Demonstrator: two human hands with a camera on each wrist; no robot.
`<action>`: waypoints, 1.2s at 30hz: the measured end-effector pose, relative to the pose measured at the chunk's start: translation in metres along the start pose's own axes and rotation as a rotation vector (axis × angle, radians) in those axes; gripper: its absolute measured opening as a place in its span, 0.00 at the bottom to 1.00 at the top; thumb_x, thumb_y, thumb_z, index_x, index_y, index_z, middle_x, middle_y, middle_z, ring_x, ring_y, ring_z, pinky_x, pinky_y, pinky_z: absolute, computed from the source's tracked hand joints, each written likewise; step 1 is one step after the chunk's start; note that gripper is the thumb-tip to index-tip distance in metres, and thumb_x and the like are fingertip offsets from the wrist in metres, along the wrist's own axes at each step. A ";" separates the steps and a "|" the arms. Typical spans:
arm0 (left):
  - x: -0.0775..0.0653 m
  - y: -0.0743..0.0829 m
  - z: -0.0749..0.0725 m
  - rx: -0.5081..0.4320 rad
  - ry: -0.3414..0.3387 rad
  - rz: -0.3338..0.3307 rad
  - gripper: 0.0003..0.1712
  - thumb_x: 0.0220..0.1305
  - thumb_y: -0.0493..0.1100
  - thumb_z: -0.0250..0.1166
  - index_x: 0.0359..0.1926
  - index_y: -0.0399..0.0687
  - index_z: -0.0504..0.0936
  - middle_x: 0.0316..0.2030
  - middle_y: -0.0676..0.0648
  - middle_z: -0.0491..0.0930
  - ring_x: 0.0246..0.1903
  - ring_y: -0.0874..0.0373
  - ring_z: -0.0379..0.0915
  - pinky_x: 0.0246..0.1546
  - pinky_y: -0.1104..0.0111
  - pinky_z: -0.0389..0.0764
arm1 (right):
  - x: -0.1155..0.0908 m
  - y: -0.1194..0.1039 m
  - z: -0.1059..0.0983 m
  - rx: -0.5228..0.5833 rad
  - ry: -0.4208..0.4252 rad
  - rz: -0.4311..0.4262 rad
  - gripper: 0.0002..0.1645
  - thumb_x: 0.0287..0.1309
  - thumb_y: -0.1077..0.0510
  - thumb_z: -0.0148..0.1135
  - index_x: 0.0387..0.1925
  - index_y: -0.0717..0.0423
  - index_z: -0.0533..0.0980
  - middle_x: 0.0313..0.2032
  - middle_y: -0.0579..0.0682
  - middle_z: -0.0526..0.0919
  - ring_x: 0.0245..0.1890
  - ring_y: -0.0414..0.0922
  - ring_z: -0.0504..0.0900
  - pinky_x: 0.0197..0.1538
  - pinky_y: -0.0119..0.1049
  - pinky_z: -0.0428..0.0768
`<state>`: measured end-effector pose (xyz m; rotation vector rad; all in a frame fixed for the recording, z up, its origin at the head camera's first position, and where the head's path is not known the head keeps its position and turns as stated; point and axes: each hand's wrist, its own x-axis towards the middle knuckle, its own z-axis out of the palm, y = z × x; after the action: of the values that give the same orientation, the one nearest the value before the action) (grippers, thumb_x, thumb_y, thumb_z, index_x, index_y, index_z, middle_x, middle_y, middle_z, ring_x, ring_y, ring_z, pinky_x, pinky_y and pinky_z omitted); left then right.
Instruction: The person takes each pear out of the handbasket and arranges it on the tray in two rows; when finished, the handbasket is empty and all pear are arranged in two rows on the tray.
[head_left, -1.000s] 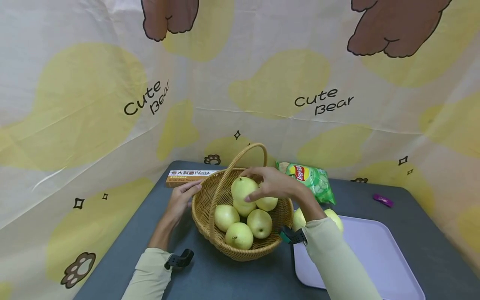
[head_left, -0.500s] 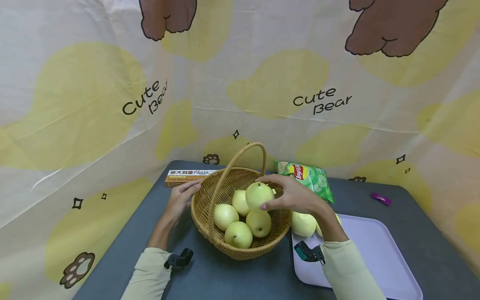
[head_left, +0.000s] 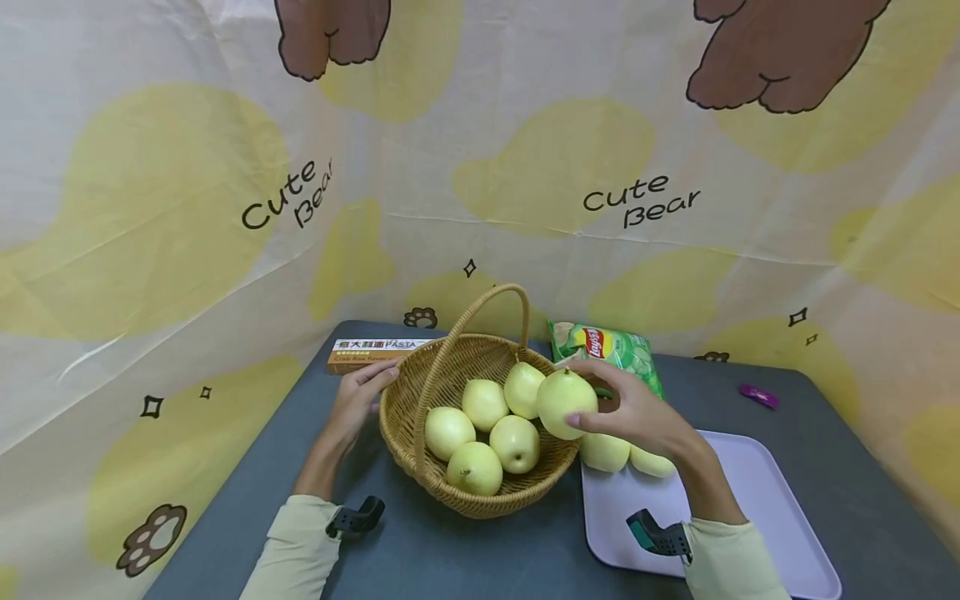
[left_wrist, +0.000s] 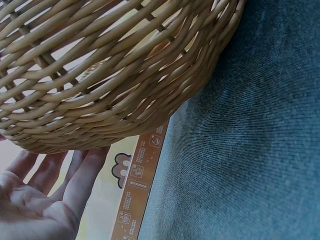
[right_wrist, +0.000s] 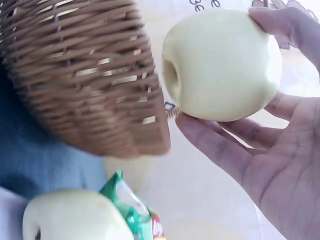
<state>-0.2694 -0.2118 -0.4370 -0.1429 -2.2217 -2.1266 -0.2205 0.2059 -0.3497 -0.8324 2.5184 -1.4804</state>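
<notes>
A pale green pear [head_left: 566, 404] is in my right hand [head_left: 633, 408], pinched between thumb and fingers over the basket's right rim. The right wrist view shows this pear [right_wrist: 222, 65] raised beside the wicker wall, its hollow end towards the basket. Several more pears [head_left: 474, 468] lie inside the wicker basket [head_left: 480, 507], whose tall handle arches over them. My left hand [head_left: 356, 407] touches the basket's left rim with extended fingers. In the left wrist view, the fingertips of that hand [left_wrist: 45, 200] pass out of sight behind the woven side [left_wrist: 115, 100].
A lilac tray [head_left: 757, 508] stands right of the basket, with two pears [head_left: 603, 452] at its back left. Behind are a green Lay's chip bag [head_left: 630, 354] and a pasta box [head_left: 360, 358]. A small purple packet [head_left: 759, 396] lies at the far right of the table.
My right hand has lifted the pear from the pile and carried it right, to the basket's right rim. The left hand has stayed at the left rim.
</notes>
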 end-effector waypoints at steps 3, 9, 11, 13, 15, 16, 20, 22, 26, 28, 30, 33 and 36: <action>0.000 0.000 0.000 0.004 0.001 0.000 0.28 0.81 0.49 0.60 0.71 0.36 0.77 0.69 0.33 0.75 0.50 0.66 0.84 0.45 0.66 0.90 | -0.011 0.005 -0.005 0.003 0.019 0.018 0.37 0.64 0.53 0.73 0.71 0.56 0.71 0.63 0.59 0.77 0.54 0.54 0.83 0.52 0.39 0.88; 0.000 0.000 -0.001 -0.002 -0.002 -0.004 0.28 0.81 0.48 0.60 0.72 0.35 0.76 0.70 0.32 0.75 0.50 0.66 0.83 0.46 0.66 0.90 | -0.032 0.011 -0.018 -0.048 0.079 0.041 0.37 0.66 0.53 0.72 0.72 0.58 0.70 0.62 0.60 0.78 0.56 0.54 0.84 0.53 0.35 0.87; 0.000 0.000 -0.001 -0.003 -0.004 -0.007 0.29 0.81 0.48 0.60 0.72 0.34 0.76 0.70 0.32 0.74 0.50 0.67 0.83 0.46 0.66 0.90 | -0.038 0.014 -0.022 -0.070 0.101 0.048 0.38 0.66 0.54 0.71 0.73 0.60 0.69 0.63 0.61 0.77 0.57 0.56 0.84 0.53 0.34 0.86; 0.000 0.001 -0.001 -0.003 -0.004 -0.008 0.29 0.81 0.49 0.60 0.72 0.35 0.76 0.70 0.32 0.74 0.50 0.67 0.83 0.46 0.66 0.90 | -0.045 0.017 -0.026 -0.091 0.120 0.060 0.39 0.67 0.54 0.70 0.73 0.62 0.68 0.64 0.62 0.77 0.59 0.59 0.83 0.53 0.32 0.86; 0.000 0.001 -0.001 -0.001 -0.004 -0.009 0.29 0.81 0.49 0.60 0.72 0.35 0.76 0.70 0.32 0.74 0.50 0.67 0.83 0.45 0.66 0.90 | -0.051 0.021 -0.030 -0.110 0.139 0.080 0.39 0.67 0.54 0.70 0.73 0.63 0.68 0.64 0.62 0.77 0.60 0.60 0.82 0.53 0.31 0.85; 0.000 0.001 -0.001 -0.001 -0.003 -0.010 0.29 0.81 0.49 0.60 0.72 0.35 0.76 0.70 0.33 0.74 0.50 0.68 0.83 0.45 0.67 0.90 | -0.054 0.022 -0.032 -0.118 0.145 0.090 0.39 0.68 0.53 0.70 0.73 0.63 0.68 0.64 0.62 0.77 0.60 0.61 0.82 0.54 0.30 0.84; 0.001 0.000 -0.001 0.000 -0.004 -0.008 0.28 0.81 0.49 0.60 0.72 0.35 0.76 0.70 0.33 0.74 0.50 0.68 0.83 0.45 0.67 0.90 | -0.065 0.029 -0.039 -0.158 0.171 0.118 0.36 0.69 0.53 0.69 0.73 0.61 0.70 0.63 0.58 0.79 0.60 0.58 0.82 0.54 0.30 0.83; 0.002 -0.001 -0.002 0.004 -0.005 -0.006 0.28 0.81 0.49 0.60 0.72 0.35 0.76 0.70 0.33 0.74 0.50 0.68 0.83 0.45 0.67 0.90 | -0.069 0.031 -0.042 -0.179 0.183 0.117 0.34 0.70 0.53 0.68 0.72 0.59 0.70 0.62 0.56 0.80 0.58 0.53 0.83 0.54 0.31 0.83; 0.001 0.000 -0.002 0.017 -0.005 -0.002 0.29 0.81 0.49 0.60 0.72 0.36 0.76 0.70 0.33 0.74 0.50 0.68 0.83 0.45 0.67 0.90 | -0.076 0.036 -0.047 -0.200 0.208 0.109 0.30 0.71 0.55 0.67 0.71 0.57 0.73 0.61 0.53 0.80 0.55 0.41 0.82 0.54 0.31 0.82; 0.001 0.000 -0.002 0.023 -0.004 -0.002 0.29 0.81 0.50 0.60 0.72 0.36 0.76 0.70 0.33 0.74 0.50 0.68 0.82 0.45 0.67 0.90 | -0.078 0.039 -0.051 -0.200 0.215 0.107 0.29 0.72 0.56 0.67 0.71 0.56 0.73 0.62 0.53 0.80 0.56 0.36 0.81 0.54 0.29 0.81; 0.001 0.001 -0.002 0.029 -0.006 -0.002 0.29 0.81 0.50 0.60 0.72 0.36 0.76 0.70 0.33 0.74 0.51 0.68 0.82 0.45 0.68 0.90 | -0.081 0.042 -0.054 -0.201 0.221 0.113 0.28 0.72 0.56 0.66 0.70 0.56 0.74 0.64 0.53 0.79 0.57 0.32 0.79 0.55 0.27 0.80; 0.001 0.000 -0.002 0.033 -0.008 -0.003 0.29 0.81 0.50 0.60 0.72 0.36 0.76 0.70 0.33 0.74 0.50 0.68 0.82 0.45 0.68 0.90 | -0.085 0.047 -0.060 -0.202 0.227 0.137 0.27 0.73 0.56 0.66 0.70 0.54 0.75 0.68 0.54 0.77 0.60 0.28 0.76 0.56 0.26 0.78; 0.001 0.000 -0.002 0.026 -0.010 0.000 0.29 0.81 0.50 0.60 0.72 0.35 0.76 0.70 0.33 0.74 0.50 0.68 0.82 0.45 0.68 0.90 | -0.088 0.051 -0.065 -0.211 0.225 0.172 0.27 0.74 0.54 0.65 0.70 0.54 0.75 0.69 0.55 0.76 0.59 0.27 0.75 0.55 0.29 0.79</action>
<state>-0.2704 -0.2138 -0.4368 -0.1524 -2.2542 -2.1009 -0.1892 0.3202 -0.3742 -0.4787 2.8653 -1.3391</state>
